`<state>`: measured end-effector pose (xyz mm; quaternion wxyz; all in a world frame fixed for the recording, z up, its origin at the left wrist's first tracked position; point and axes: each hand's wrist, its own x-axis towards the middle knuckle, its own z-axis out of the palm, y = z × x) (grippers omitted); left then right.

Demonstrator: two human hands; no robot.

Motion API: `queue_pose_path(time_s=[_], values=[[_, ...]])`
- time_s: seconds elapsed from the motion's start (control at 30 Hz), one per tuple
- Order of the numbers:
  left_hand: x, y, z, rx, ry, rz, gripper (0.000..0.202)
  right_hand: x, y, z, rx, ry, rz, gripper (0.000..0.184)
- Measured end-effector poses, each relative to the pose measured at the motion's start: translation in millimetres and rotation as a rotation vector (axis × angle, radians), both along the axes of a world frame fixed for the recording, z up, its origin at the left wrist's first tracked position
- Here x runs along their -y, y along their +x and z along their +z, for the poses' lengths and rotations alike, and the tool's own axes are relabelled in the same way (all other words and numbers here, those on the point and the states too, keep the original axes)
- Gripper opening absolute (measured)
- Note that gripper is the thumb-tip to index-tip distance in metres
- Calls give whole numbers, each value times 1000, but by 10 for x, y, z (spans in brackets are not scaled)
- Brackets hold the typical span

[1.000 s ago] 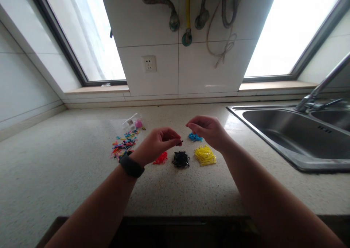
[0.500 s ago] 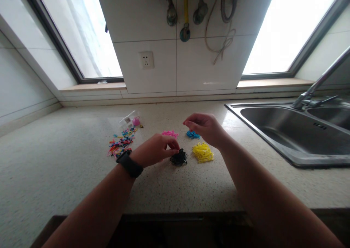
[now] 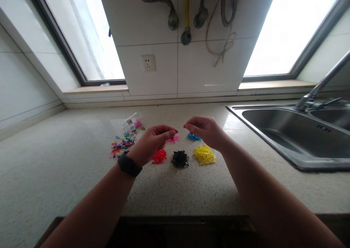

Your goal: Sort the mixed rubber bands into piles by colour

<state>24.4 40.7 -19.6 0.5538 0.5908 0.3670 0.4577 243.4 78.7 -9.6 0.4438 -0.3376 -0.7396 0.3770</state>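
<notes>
Head view, left hand (image 3: 150,142), right hand (image 3: 206,130): fingertips close; cannot tell if gripping.
Bench (image 3: 191,191): mixed pieces (image 3: 123,146), nine o'clock from hands.
Black pieces (image 3: 180,159): six o'clock; probably light, bendy; pinch an end.

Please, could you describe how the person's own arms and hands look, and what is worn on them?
Both forearms show no sleeves. The left hand has no glove, and a wide, dark watch or band circles its wrist. The right hand is also gloveless, its wrist without any band.
</notes>
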Motion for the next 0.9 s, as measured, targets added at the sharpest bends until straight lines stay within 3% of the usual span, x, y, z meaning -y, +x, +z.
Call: queue_pose_path(time_s=[0.1,0.27,0.9], values=[[13,1,23,192,-57,6,21,16,-14,-10,-11,-15,34,24],[31,33,40,302,-57,14,18,77,-67,-25,-78,-3,107,25],[52,65,17,332,-79,-33,16,143,-129,-23,-16,72,75,22]])
